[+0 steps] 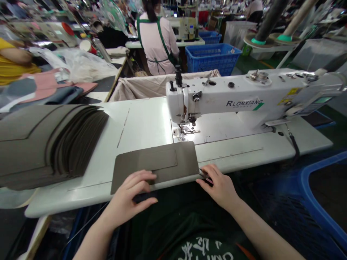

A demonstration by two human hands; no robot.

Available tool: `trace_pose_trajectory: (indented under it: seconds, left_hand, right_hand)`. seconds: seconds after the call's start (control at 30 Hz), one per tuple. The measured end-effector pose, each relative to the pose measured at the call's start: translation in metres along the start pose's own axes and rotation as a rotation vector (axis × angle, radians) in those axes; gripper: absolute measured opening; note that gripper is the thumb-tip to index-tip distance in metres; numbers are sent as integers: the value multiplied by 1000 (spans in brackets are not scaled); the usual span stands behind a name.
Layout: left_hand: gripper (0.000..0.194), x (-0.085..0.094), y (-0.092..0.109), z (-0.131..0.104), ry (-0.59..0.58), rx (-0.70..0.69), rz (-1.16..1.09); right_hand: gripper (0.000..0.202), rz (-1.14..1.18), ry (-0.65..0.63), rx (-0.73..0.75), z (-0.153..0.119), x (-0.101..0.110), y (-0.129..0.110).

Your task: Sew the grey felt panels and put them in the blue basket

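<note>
A grey-brown flat panel (151,160) with a stitched rectangular outline lies on the white sewing table (146,122), in front of the needle area. My left hand (138,191) rests its fingertips at the panel's near edge, thumb spread away, and grips nothing. At the panel's right corner, my right hand (217,184) is closed around a small dark pointed tool that looks like thread snips (202,171), mostly hidden by the fingers. The white sewing machine (217,94) stands just beyond the panel, its needle and presser foot (185,130) lit.
A thick stack of similar panels (54,144) covers the table's left end. Blue baskets stand behind (211,57) and at the lower right (306,195). Beige cloth (143,86) lies behind the table. A person in a green apron (158,43) sits beyond.
</note>
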State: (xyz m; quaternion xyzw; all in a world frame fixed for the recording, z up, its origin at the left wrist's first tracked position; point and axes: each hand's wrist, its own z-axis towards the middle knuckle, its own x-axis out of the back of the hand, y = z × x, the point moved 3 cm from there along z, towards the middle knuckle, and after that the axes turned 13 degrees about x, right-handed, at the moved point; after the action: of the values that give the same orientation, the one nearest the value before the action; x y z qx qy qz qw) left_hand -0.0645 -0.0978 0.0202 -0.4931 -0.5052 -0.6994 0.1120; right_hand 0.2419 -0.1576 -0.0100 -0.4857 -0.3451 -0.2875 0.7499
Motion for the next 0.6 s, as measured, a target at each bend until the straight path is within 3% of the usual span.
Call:
trace_pose_trajectory:
  seconds: [0.07, 0.1, 0.17, 0.23, 0.33, 0.5, 0.6]
  left_hand:
    - [57, 8, -33, -13, 97, 121, 248]
    - [65, 10, -47, -20, 107, 155, 322]
    - [58, 13, -67, -34, 74, 163, 352]
    - [45, 21, -73, -49, 31, 138, 256]
    - [32, 44, -62, -66, 84, 185, 19]
    - [27, 85, -27, -74, 463, 566, -307]
    - [36, 91, -9, -64, 457, 727, -564]
  right_hand:
    - [45, -40, -52, 92, 6, -2, 1]
    - [48, -54, -84, 130, 9, -5, 2]
    - [48, -47, -139, 197, 13, -9, 6]
    - [41, 15, -154, 262, 16, -10, 9]
    - [34, 201, -105, 301, 21, 1, 5]
    - [16, 449, 131, 17, 31, 47, -14]
    - [22, 567, 156, -114, 34, 67, -22]
